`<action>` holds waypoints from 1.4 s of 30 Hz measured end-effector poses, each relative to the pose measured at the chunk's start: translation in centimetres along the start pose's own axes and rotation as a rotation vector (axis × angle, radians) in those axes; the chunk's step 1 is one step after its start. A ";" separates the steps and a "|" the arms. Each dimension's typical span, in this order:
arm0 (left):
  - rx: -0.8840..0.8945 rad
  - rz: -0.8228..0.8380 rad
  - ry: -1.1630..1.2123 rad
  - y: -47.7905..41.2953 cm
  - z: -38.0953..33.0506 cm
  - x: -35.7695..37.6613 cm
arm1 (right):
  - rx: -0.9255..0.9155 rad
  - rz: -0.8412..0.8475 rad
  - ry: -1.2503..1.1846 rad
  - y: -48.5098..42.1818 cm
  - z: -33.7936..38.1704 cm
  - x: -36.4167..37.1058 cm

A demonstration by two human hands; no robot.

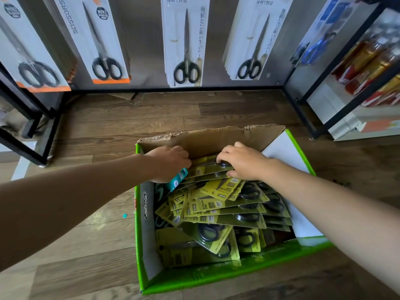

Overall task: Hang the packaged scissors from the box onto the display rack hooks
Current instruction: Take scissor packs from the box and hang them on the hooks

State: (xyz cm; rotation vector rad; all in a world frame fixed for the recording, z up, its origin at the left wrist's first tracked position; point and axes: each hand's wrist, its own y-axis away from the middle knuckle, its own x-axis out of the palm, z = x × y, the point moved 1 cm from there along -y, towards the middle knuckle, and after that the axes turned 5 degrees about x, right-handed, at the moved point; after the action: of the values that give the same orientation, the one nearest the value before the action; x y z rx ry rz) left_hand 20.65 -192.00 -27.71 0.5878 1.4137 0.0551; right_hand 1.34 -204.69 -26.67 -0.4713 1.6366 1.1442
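An open green cardboard box (194, 276) stands on the wooden floor, filled with several yellow-carded packs of black-handled scissors (225, 204). Both my hands reach into its far end. My left hand (171, 162) curls over the left edge of the top packs, next to a teal pack (177, 178). My right hand (242, 161) grips the handle end of the uppermost yellow packs (207, 168). Above, the display rack holds hanging white-carded scissors (186, 46) in several rows.
The rack's black frame (173, 90) runs along the floor ahead, with black legs at the left (43, 148). A black shelf unit (346, 83) with red and amber bottles stands at the right. A small teal scrap (125, 215) lies on the floor left of the box.
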 end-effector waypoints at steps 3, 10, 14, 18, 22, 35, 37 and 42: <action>-0.030 -0.008 0.020 0.0 0.0 -0.2 | 0.019 0.034 -0.008 -0.3 0.0 -0.5; -0.068 -0.126 0.123 -0.5 -1.5 -0.4 | 0.076 0.058 -0.223 -1.2 0.3 -0.3; -0.038 -0.164 0.044 -1.3 -2.7 -0.1 | 0.177 0.240 -0.279 -1.7 0.4 -0.1; -0.005 -0.213 0.034 -2.1 -3.2 0.5 | 0.172 0.343 -0.211 -1.6 0.2 -1.2; 0.024 -0.076 -0.025 -2.4 -4.0 1.2 | 0.127 0.407 -0.326 -1.8 0.3 -1.1; -0.061 -0.200 -0.144 -1.1 -5.6 1.0 | 0.173 0.380 -0.364 -0.3 -1.7 -3.8; -0.086 -0.229 -0.110 -1.2 -5.6 0.6 | 0.220 0.362 -0.374 -0.1 -2.5 -3.9; -0.054 -0.256 -0.028 -1.9 -7.2 -0.5 | 0.259 0.375 -0.420 0.9 -3.9 -2.9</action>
State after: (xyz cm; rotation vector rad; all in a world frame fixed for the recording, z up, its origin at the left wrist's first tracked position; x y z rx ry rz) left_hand 13.28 -191.33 -28.35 0.3591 1.4456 -0.1181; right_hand -0.25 -208.25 -23.63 0.2425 1.5000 1.1815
